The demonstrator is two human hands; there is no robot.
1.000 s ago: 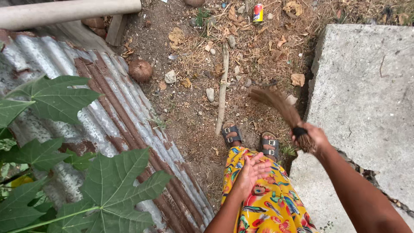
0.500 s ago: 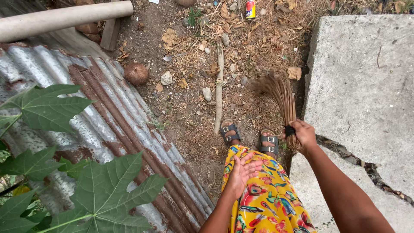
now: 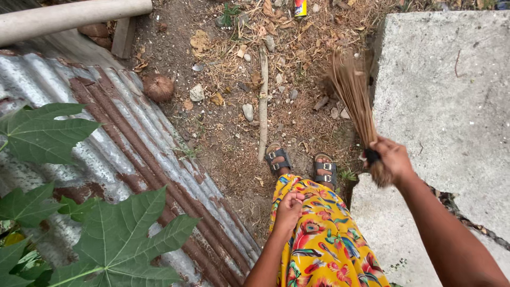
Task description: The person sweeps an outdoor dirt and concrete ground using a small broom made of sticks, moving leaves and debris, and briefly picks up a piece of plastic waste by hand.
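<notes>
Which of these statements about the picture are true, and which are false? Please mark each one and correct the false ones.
1. The right hand holds a stick broom. True.
2. The broom's bristles point toward the person's body. False: they point away, over the dirt ground.
3. The left hand grips the yellow floral skirt. True.
4. The person is barefoot. False: both feet wear sandals.
5. A rusty corrugated metal sheet lies on the person's left. True.
</notes>
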